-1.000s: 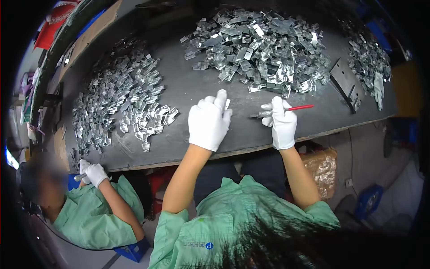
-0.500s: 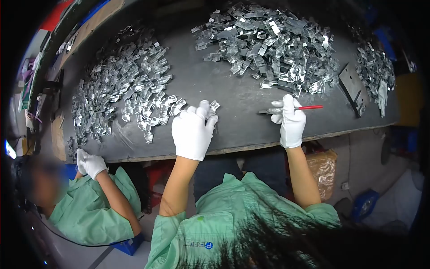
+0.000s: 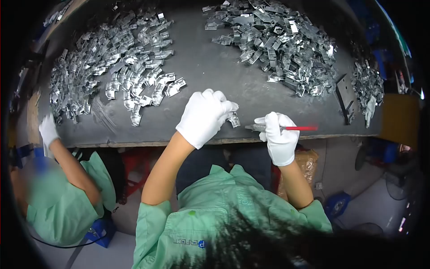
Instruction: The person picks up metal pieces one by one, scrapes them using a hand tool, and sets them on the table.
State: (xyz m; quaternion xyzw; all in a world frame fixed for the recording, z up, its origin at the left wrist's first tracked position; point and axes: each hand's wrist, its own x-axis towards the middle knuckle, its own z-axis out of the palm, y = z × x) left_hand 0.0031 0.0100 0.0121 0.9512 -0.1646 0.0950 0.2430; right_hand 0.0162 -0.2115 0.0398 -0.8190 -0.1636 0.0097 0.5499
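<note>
My left hand [image 3: 206, 115], in a white glove, is closed on a small shiny metal part [image 3: 234, 120] near the front edge of the dark table [image 3: 197, 67]. My right hand [image 3: 280, 136], also gloved, grips a tool with a red handle [image 3: 301, 128]; its thin grey end points left toward the metal part, with a gap between them. A spread of metal parts [image 3: 130, 76] lies left of my hands, and a heaped pile [image 3: 277, 40] lies beyond them to the right.
At the left edge a co-worker's gloved hand [image 3: 48, 129] rests by the table edge. A dark metal plate [image 3: 346, 96] stands at the right, beside another pile of parts [image 3: 366, 80] with a white glove [image 3: 370, 110] on it. A wrapped box [image 3: 305, 166] sits below the table.
My left hand has come back right from near the left spread, with a metal part at its fingertips. The tool points at that part. The view has shifted, and the co-worker's hand has moved.
</note>
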